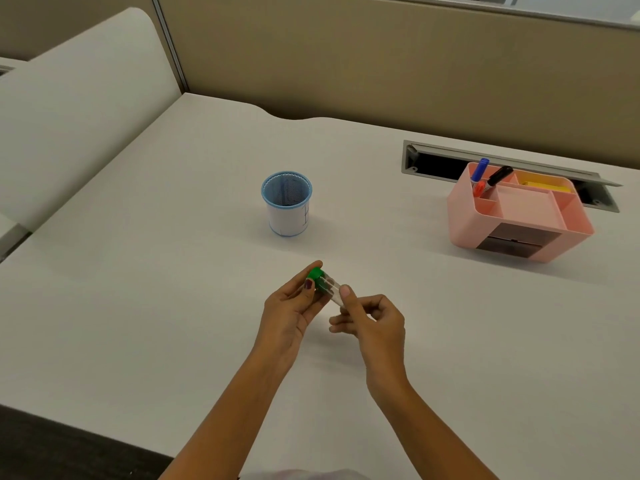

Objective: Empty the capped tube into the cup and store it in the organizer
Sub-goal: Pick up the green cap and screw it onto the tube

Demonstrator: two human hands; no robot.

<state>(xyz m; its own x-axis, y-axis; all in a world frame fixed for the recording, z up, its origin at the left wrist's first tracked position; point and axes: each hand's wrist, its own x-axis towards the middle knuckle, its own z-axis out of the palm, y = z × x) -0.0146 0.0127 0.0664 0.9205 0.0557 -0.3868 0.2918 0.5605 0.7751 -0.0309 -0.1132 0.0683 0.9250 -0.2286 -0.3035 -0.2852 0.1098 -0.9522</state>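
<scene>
A clear tube with a green cap is held above the white desk, tilted with the cap up and to the left. My left hand pinches the cap between thumb and fingers. My right hand grips the tube's lower end. What is inside the tube is too small to tell. A blue mesh cup with a white paper wrap stands upright farther back, apart from both hands. The pink organizer sits at the right rear.
The organizer holds blue, red and black markers in its back-left slot and something yellow at the back. A cable slot lies open behind it. Beige partition walls border the white desk.
</scene>
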